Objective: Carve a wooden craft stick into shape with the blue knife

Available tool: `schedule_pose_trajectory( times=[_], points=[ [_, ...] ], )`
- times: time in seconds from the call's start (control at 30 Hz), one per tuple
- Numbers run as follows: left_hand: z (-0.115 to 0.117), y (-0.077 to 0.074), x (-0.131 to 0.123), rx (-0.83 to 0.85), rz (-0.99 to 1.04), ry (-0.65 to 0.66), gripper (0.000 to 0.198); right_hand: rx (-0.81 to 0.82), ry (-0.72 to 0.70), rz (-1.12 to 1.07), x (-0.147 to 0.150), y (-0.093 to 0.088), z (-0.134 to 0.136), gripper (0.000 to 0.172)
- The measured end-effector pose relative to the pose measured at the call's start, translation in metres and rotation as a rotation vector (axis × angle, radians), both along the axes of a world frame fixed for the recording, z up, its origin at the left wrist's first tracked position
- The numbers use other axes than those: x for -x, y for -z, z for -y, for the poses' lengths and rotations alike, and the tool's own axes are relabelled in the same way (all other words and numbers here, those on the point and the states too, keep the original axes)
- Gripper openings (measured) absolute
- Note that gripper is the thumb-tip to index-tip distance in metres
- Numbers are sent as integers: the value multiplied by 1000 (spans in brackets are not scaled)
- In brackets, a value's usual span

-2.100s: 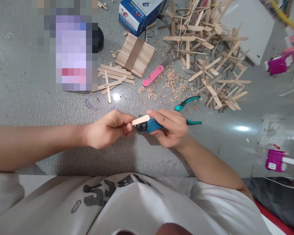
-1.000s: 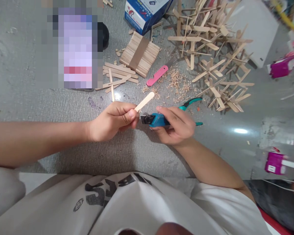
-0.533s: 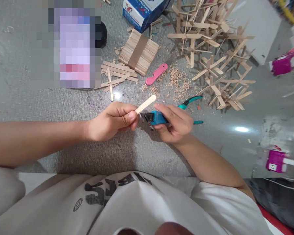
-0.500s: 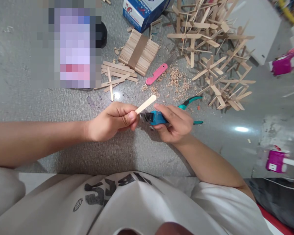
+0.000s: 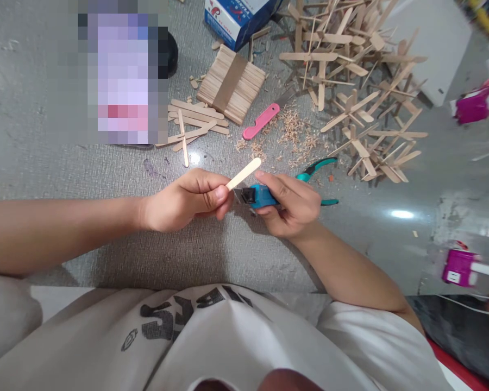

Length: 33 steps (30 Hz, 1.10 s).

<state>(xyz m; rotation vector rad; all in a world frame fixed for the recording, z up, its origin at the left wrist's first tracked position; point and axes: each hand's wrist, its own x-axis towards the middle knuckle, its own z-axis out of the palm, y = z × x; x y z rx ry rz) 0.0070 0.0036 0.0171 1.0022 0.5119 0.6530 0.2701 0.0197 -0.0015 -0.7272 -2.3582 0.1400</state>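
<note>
Between the thumb and fingers of my left hand (image 5: pixel 191 200) is a popsicle stick (image 5: pixel 245 172), its rounded end pointing up and to the right. My right hand (image 5: pixel 291 206) is closed around a blue utility knife (image 5: pixel 264 196) with a black tip. The knife's blade points left, close to my left fingertips and just below the stick; whether it touches the stick I cannot tell. Beyond my hands lies a pink folding knife (image 5: pixel 261 121) with its blade out, beside a scatter of wood shavings (image 5: pixel 295 136).
A banded bundle of sticks (image 5: pixel 244 89) and several loose sticks (image 5: pixel 198 111) lie ahead. Crossed-stick structures (image 5: pixel 350 103) pile up at the right. Green-handled pliers or cutters (image 5: pixel 318 167) rest behind my right hand. A blue and white box (image 5: pixel 238 21) stands at the back.
Both hands keep nearly the same pose, still holding the stick and the knife. Only a slight shift of the whole view shows.
</note>
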Motion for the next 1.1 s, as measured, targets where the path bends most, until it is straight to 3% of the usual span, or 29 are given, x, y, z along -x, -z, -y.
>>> schedule_pose_trajectory(
  times=[0.17, 0.33, 0.63, 0.8, 1.1],
  points=[
    [-1, -1, 1, -3, -30, 38, 66, 31, -29, 7, -3, -1, 1, 54],
    [1, -1, 0, -136, -57, -7, 67, 19, 18, 93, -7, 1, 5, 60],
    [5, -1, 1, -287, -190, -6, 59, 5, 6, -25, 2, 5, 14, 54],
    [10, 1, -2, -167, -106, -98, 65, 11, 42, 26, 3, 1, 14, 54],
    [5, 2, -2, 17, -22, -111, 65, -21, 54, 26, -2, -1, 9, 52]
  ],
)
